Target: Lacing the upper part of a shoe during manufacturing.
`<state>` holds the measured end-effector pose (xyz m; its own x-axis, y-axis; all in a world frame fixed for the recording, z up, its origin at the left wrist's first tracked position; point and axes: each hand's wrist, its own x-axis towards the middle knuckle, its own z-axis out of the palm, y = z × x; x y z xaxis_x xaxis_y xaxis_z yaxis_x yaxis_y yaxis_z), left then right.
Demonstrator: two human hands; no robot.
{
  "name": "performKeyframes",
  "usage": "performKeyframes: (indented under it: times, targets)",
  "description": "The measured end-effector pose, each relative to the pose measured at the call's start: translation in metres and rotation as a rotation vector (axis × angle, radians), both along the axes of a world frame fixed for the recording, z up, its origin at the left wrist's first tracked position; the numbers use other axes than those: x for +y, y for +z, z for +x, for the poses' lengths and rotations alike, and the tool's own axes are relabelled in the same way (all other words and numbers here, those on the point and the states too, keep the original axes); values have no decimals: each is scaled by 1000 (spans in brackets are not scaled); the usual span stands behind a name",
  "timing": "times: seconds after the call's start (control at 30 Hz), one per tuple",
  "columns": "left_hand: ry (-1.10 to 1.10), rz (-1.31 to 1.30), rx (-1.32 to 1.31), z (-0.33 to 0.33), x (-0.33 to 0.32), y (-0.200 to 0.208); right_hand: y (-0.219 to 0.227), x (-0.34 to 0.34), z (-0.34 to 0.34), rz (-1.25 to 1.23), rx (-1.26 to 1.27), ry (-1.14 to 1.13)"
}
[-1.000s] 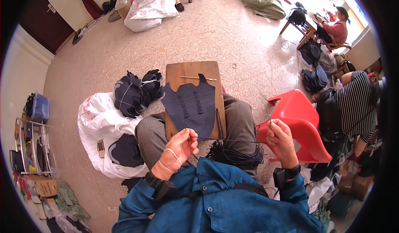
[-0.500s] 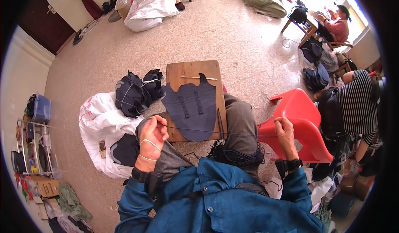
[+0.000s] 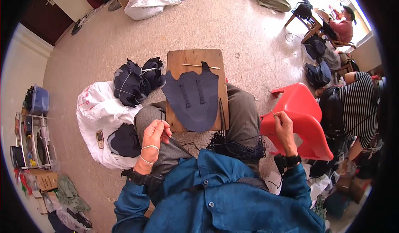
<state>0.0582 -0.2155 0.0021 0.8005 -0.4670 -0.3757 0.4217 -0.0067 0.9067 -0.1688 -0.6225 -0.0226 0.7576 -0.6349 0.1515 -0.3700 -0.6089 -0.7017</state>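
My left hand (image 3: 155, 138), with pale bands round its wrist, is closed in a pinch on a dark cord (image 3: 191, 144) left of the wooden board. The cord sags across my lap toward my right hand (image 3: 285, 129). That hand pinches a thin needle-like piece (image 3: 273, 113) in front of the red stool. On the wooden board (image 3: 174, 57) between my knees lies a flat dark navy fabric piece (image 3: 193, 95) with two raised rows down its middle. A slim pale pointed tool (image 3: 201, 66) rests above it. Neither hand touches the fabric piece.
A bundle of dark cords (image 3: 237, 149) lies on my lap. At left, tied dark cut pieces (image 3: 131, 83) and a phone (image 3: 99, 139) sit on a white sack (image 3: 89, 112). The red stool (image 3: 301, 116) stands right, beside a person in stripes (image 3: 357, 104); another sits farther off.
The cord between my hands was stretched nearly straight and now hangs slack. My left hand has turned slightly; the fabric piece and board appear higher in the picture.
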Motion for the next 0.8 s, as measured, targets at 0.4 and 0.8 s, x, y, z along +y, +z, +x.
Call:
performKeyframes:
  times: [0.4,0.8]
  targets:
    - [-2,-13,-291,55,-36,38,100,61,117,-2,-237,186]
    - [-197,-100,42,-13,-92,12,36,142,140,751,-289,318]
